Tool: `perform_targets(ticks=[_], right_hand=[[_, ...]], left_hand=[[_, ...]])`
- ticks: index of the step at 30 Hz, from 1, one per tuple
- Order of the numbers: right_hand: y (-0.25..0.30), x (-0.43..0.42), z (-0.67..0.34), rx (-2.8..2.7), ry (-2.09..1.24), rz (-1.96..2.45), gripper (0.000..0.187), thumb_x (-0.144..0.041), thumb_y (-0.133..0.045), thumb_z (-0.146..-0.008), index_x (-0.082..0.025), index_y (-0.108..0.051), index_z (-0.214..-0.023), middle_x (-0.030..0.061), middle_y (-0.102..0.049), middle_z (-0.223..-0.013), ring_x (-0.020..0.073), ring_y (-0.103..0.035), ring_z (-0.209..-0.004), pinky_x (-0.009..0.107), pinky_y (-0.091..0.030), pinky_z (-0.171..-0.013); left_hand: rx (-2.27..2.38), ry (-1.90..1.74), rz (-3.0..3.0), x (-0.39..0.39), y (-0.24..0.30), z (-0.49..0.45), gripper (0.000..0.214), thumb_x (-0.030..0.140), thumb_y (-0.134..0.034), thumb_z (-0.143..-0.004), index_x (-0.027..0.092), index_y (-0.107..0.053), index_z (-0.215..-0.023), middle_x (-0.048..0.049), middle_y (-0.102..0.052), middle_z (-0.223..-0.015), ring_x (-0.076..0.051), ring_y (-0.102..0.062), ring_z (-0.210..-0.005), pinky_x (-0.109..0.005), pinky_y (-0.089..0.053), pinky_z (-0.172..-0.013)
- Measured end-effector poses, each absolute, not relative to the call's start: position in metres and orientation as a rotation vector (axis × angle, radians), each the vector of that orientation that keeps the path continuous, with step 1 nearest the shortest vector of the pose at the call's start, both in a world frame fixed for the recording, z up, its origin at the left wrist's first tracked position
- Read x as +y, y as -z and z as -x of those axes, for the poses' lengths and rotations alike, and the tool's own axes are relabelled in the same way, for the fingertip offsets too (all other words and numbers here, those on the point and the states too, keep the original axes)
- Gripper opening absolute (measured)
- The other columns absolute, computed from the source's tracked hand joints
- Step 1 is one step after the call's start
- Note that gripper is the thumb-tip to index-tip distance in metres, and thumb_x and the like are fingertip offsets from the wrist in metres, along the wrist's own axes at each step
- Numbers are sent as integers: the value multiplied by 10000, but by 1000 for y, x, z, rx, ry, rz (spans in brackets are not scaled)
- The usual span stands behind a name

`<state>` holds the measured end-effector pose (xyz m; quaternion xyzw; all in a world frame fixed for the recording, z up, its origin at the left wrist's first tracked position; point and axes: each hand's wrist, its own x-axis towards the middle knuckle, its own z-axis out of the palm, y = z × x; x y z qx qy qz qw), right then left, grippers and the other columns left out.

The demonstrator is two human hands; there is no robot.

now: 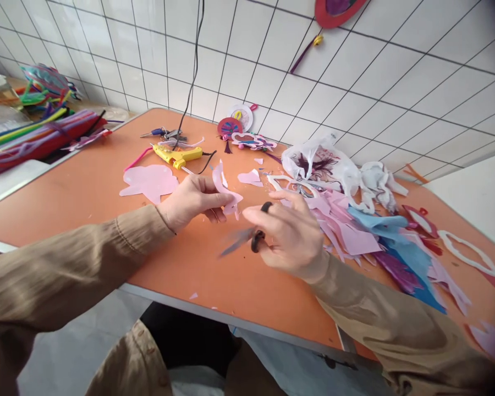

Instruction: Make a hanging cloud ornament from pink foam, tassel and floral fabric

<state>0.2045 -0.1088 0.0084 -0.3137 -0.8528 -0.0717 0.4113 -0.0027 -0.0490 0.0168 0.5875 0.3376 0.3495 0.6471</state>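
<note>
Between the thumb and fingers of my left hand (198, 198) is a small curled pink paper cutout (231, 202), held above the orange table. My right hand (291, 234) grips a pair of scissors (238, 240) by dark handles, and the blades point down and to the left, blurred by motion. The scissors are apart from the cutout. Left of my left hand lies a larger pink paper shape (148, 183) with a wavy outline. A loose pink scrap (251, 177) rests just beyond my hands.
A yellow glue gun (177, 157) with a cord lies behind the pink shape, near keys (173, 135). Pink offcuts (355, 236), blue fabric-like sheets (412, 258) and a plastic bag (309, 159) cover the right side. Colourful pipe cleaners (41, 137) are bundled at far left.
</note>
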Motion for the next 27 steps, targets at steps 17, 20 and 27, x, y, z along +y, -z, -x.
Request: perform_targets(ticks=[17, 20, 27], right_hand=[[-19, -88, -234, -1888, -1193, 1039, 475, -563, -711, -813, -159, -750, -1061, -6, -574, -643, 106, -512, -512, 264, -430, -481], [-15, -88, -232, -1873, -1222, 1007, 517, -603, -710, -804, -137, -744, -1024, -13, -564, -616, 96, -497, -475, 260, -418, -461], [-6, -91, -226, -1789, -1306, 1078, 550, -629, -744, -757, -134, -728, -996, -14, -578, -611, 90, -494, -451, 252, -421, -438]], left_hand=[[709, -887, -1169, -44, -16, 3, 137, 154, -813, -621, 126, -706, -702, -21, -688, -663, -109, -631, -603, -235, -529, -611], [703, -881, -1091, -44, -16, 4, 110, 139, -806, -638, 125, -700, -665, -23, -682, -633, -100, -626, -583, -232, -532, -625], [705, -854, -1050, -43, -14, 5, 212, 192, -855, -665, 124, -662, -611, -27, -668, -620, -91, -617, -564, -232, -526, -623]])
